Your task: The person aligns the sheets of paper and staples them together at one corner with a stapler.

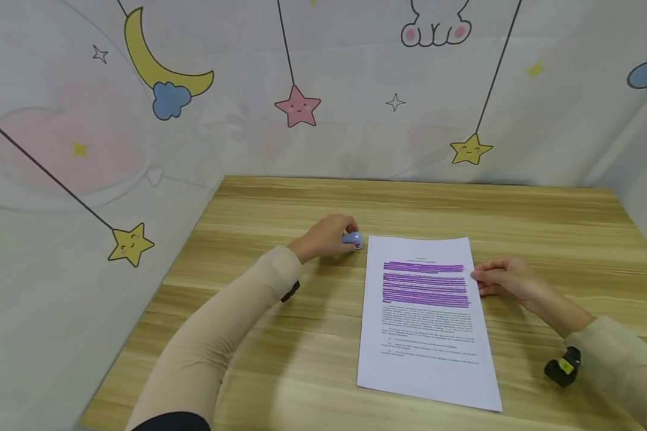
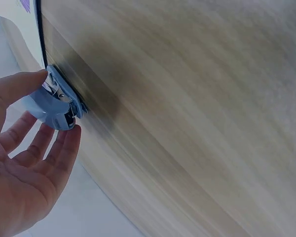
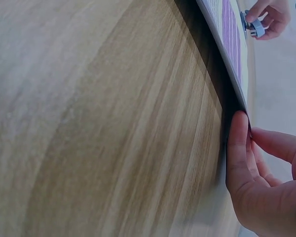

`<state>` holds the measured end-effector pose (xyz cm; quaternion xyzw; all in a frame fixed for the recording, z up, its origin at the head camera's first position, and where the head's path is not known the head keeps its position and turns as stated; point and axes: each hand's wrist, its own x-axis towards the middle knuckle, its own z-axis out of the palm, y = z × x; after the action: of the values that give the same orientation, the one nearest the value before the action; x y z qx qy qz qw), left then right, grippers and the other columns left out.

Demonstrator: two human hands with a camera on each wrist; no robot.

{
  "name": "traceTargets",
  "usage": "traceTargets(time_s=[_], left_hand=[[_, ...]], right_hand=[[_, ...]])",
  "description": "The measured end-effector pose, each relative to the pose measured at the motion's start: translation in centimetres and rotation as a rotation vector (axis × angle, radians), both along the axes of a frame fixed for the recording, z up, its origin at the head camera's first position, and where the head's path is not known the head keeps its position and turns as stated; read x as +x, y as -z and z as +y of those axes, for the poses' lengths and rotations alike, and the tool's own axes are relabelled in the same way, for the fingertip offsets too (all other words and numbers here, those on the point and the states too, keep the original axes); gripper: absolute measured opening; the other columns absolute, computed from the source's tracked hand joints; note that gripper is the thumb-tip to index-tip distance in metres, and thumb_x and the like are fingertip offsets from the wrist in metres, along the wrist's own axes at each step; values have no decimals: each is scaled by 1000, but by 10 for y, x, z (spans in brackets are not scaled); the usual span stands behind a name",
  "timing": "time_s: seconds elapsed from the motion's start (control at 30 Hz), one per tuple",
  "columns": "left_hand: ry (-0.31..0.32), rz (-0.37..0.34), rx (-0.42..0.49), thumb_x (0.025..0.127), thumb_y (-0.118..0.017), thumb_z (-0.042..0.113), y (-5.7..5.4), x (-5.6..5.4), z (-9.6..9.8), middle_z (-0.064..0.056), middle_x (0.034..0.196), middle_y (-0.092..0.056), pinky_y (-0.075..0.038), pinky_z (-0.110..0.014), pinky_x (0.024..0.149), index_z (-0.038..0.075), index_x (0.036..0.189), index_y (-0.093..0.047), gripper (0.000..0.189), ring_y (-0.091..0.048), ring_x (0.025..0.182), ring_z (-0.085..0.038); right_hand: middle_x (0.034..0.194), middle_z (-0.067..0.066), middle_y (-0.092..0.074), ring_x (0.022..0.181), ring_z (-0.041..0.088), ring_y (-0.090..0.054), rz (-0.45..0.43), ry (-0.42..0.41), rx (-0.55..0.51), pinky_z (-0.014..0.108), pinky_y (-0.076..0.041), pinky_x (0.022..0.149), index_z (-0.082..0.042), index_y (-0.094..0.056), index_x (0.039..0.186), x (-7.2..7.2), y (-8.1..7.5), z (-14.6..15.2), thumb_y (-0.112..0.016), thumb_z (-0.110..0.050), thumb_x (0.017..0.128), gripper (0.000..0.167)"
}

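Observation:
A printed sheet of paper (image 1: 426,371), with purple highlighting over its upper lines, lies on the wooden table. Beside its top left corner, my left hand (image 1: 327,235) holds a small blue mini stapler (image 1: 354,240). The left wrist view shows the stapler (image 2: 52,106) between the thumb and the fingertips, with its metal inside visible, close to the paper's edge. At the sheet's right edge, my right hand (image 1: 509,278) pinches the paper between thumb and fingers. In the right wrist view that edge is raised a little, with a dark shadow under it.
The wooden table (image 1: 280,371) reaches back to a white cloth (image 1: 350,149) printed with stars and a moon. Black wrist devices (image 1: 563,366) sit on both sleeves.

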<state>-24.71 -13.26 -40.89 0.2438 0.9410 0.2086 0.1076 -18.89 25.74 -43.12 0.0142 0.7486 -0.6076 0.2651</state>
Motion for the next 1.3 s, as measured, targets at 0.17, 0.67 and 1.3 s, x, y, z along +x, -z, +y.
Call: traceTargets(time_s=[0.17,0.67,1.3], left_hand=[[0,21,-16,91,-76,16,2,1,0,-9,112,-65,-52,-32,86,3,117,-64,32,-60,100,-19],[-62,3,-22,92,-75,19,4,-1,-6,-10,113,-66,-53,-31,86,3,119,-65,33,-61,102,-20],[-172,28,-5,91,-76,23,-5,12,-50,-12,112,-67,-54,-37,85,0,119,-65,38,-63,100,-24]], right_hand=[[90,5,-70,76,15,-68,7,6,14,30,-60,73,16,-59,112,0,1,-1,-63,-5,98,25],[88,9,-72,76,17,-71,31,27,-32,32,-60,73,23,-54,113,1,0,0,-61,2,97,27],[92,10,-72,79,17,-71,51,11,3,33,-60,75,26,-49,119,4,0,6,-58,2,99,33]])
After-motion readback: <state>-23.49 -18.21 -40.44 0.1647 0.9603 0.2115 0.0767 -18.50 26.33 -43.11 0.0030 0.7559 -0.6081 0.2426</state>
